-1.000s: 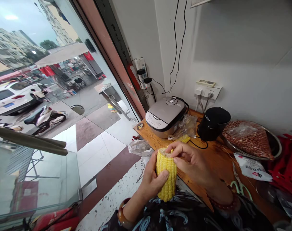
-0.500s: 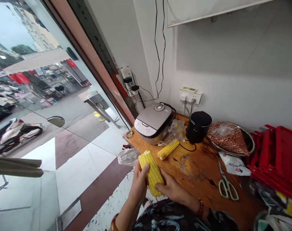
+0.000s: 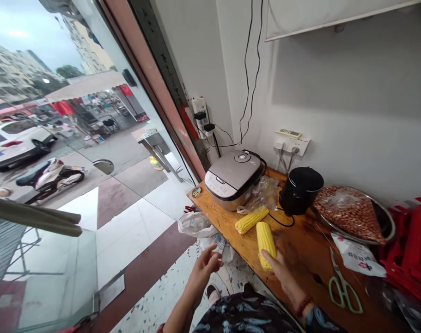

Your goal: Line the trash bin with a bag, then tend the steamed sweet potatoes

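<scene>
My right hand (image 3: 278, 264) grips a husked yellow corn cob (image 3: 265, 243) near its lower end, over the wooden table's front part. A second corn cob (image 3: 252, 220) lies on the table just behind it, to the left. My left hand (image 3: 207, 266) is off the table's front edge above the floor, its fingers apart and slightly curled, holding nothing. Below and beyond that hand are white plastic bags (image 3: 196, 225) beside the table edge.
On the wooden table (image 3: 227, 226) stand a rice cooker (image 3: 234, 173), a crumpled clear bag (image 3: 260, 196) and a black pot-like container (image 3: 300, 189). To the right are a metal bowl with bagged peanuts (image 3: 349, 212), green-handled scissors (image 3: 345, 289) and red racks (image 3: 411, 249). A glass door (image 3: 127, 199) is left.
My left hand has let go of the corn cob and moved away from it. My right hand has carried the cob rightward over the table. The view has shifted left.
</scene>
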Demonstrator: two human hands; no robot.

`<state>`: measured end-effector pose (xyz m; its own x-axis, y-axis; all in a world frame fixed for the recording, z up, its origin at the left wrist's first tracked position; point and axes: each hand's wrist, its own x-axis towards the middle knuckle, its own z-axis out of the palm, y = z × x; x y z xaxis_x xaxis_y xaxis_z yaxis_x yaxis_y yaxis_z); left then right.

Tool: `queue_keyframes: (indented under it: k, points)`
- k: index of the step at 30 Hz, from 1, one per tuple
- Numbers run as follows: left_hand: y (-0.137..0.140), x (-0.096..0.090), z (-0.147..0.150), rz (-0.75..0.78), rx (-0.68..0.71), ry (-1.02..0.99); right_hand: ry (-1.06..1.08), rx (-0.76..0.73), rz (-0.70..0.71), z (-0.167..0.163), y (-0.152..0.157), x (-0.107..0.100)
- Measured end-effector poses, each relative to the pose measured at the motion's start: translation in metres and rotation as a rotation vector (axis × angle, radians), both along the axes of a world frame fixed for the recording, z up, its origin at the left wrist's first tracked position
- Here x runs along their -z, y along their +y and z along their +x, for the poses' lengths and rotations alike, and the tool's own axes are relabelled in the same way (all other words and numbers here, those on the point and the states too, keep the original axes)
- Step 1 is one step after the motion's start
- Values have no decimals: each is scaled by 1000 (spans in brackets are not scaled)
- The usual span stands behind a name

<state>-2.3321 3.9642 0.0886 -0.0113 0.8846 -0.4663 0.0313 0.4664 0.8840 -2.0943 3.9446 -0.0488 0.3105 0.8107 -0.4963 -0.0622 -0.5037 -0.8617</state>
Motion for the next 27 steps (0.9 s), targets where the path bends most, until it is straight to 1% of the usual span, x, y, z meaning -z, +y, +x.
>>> queue_keyframes:
  k: [2,4,7,9,17,23,26,27]
  points:
    - [-6,5,-9,-32,-55,-12,-149,11,-2,19,7,14]
    - [-10,8,-14,-58,-67,-36,-249,9,10,33,16,23]
    - [-11,9,-13,-61,-81,-40,-543,-44,52,43,25,30]
    - [-10,7,-9,-57,-83,-25,-688,-75,61,45,28,34]
    - [10,5,7,-72,-40,45,-753,-67,105,59,27,52]
    - [24,-10,17,-99,66,4,-705,-92,156,64,19,63]
    - [29,-9,18,-81,57,-17,-657,-93,177,65,12,72]
    - [31,-8,16,-76,53,-29,-640,-70,175,66,10,74]
